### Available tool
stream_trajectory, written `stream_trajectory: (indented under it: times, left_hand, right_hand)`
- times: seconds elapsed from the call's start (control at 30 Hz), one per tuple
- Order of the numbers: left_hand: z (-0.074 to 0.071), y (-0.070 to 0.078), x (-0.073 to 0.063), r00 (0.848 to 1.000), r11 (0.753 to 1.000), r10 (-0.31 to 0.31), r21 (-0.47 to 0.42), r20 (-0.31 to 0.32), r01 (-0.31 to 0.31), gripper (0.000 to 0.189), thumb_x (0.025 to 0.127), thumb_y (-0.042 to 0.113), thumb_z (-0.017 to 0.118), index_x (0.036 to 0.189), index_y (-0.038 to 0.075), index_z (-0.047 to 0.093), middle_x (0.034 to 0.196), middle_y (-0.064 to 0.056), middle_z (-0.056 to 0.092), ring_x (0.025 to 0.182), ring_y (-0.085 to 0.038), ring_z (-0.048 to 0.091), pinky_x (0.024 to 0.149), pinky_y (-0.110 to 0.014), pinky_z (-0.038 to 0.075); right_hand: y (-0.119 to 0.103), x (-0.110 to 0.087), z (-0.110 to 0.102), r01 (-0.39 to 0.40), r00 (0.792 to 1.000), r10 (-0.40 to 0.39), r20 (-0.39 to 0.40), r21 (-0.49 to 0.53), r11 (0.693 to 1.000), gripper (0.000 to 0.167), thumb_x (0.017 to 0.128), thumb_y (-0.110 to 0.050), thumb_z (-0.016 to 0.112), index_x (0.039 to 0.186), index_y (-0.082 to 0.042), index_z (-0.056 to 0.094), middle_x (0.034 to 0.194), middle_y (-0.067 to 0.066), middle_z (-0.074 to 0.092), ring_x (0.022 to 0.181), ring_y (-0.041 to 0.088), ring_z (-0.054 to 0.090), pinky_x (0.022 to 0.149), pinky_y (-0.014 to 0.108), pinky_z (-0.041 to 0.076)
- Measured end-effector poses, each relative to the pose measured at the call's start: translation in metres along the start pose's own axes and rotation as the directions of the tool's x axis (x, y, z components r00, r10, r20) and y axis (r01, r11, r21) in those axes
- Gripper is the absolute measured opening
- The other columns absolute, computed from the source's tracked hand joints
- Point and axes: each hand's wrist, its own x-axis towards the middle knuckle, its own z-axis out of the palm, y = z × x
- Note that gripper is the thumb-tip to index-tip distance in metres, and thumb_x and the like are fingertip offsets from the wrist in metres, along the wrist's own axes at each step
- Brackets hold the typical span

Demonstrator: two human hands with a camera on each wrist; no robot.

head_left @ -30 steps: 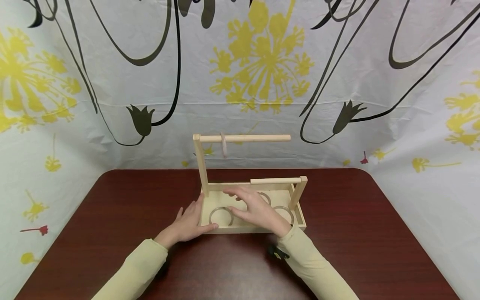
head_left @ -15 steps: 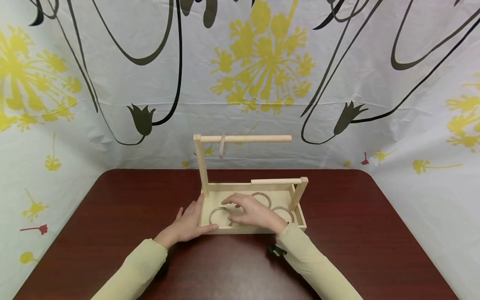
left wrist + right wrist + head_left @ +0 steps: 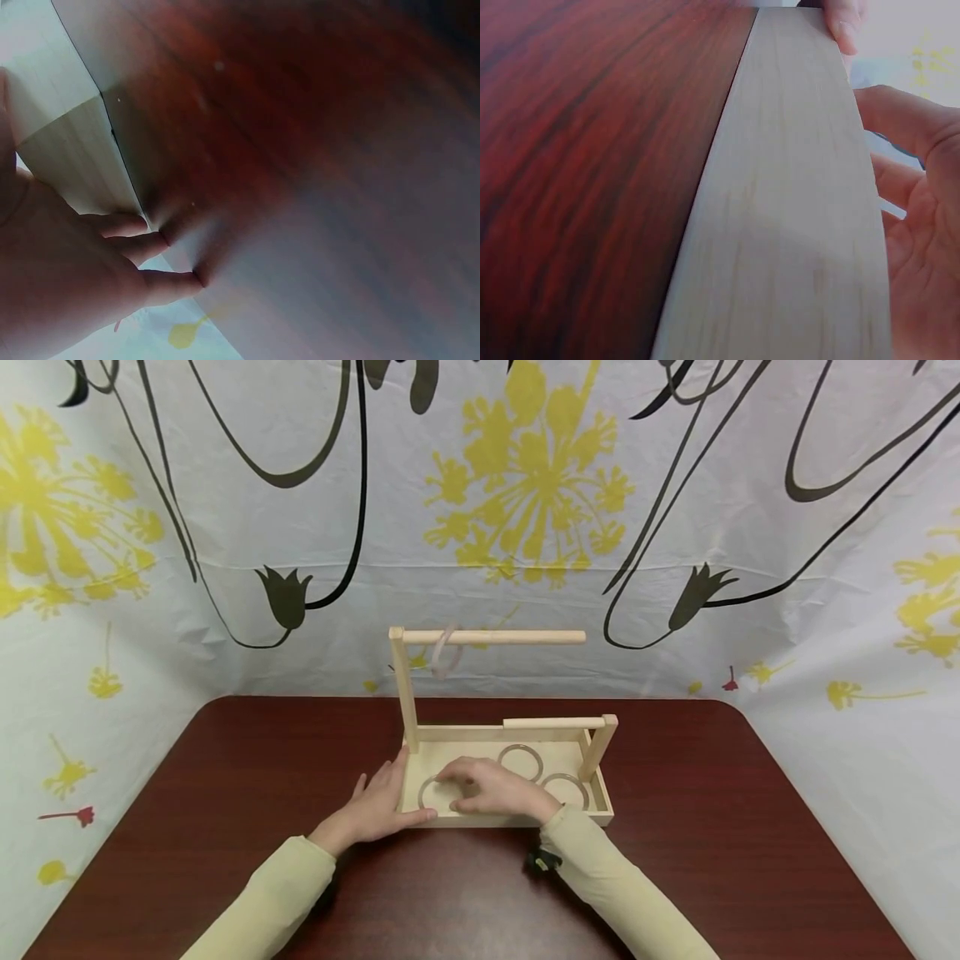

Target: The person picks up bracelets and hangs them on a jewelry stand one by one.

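A pale wooden tray (image 3: 480, 820) lies on the table, with several clear rings in it. My right hand (image 3: 498, 789) is over the ring at the left (image 3: 425, 793), fingers bent down and thumb apart from them. It covers that ring's right side; whether the fingertips touch it is hidden. In the right wrist view the right hand (image 3: 922, 202) shows behind the tray's front wall (image 3: 780, 202). My left hand (image 3: 375, 806) rests along the tray's left end, thumb at the front edge. The left wrist view shows the left hand (image 3: 67, 270) with extended fingers against the tray.
A tall post (image 3: 403, 693) carries a long upper rod (image 3: 517, 637), from which another ring (image 3: 437, 664) hangs. The short post (image 3: 596, 752) at right bears a lower rod (image 3: 551, 723). Two rings, a back ring (image 3: 520, 747) and a right ring (image 3: 585, 789), lie in the tray.
My right hand has moved slightly left and down toward the left ring, its fingers bending closer to the thumb. The hanging ring has swung and turned. The left hand stays put.
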Motion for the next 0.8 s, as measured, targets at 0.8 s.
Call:
stream_trajectory:
  times: [0.8]
  left_hand:
    - [0.0027, -0.0014, 0.003, 1.0, 1.0, -0.012, 0.026, -0.006, 0.012, 0.113, 0.084, 0.058, 0.066, 0.153, -0.001, -0.001, 0.152, -0.026, 0.025, 0.14, -0.042, 0.02, 0.103, -0.07, 0.01]
  right_hand:
    - [0.0052, -0.005, -0.003, -0.071, 0.997, 0.069, -0.035, -0.059, 0.996, 0.052, 0.084, -0.014, 0.075, 0.129, 0.002, 0.056, 0.128, 0.015, 0.057, 0.115, 0.026, 0.054, 0.099, 0.037, 0.041]
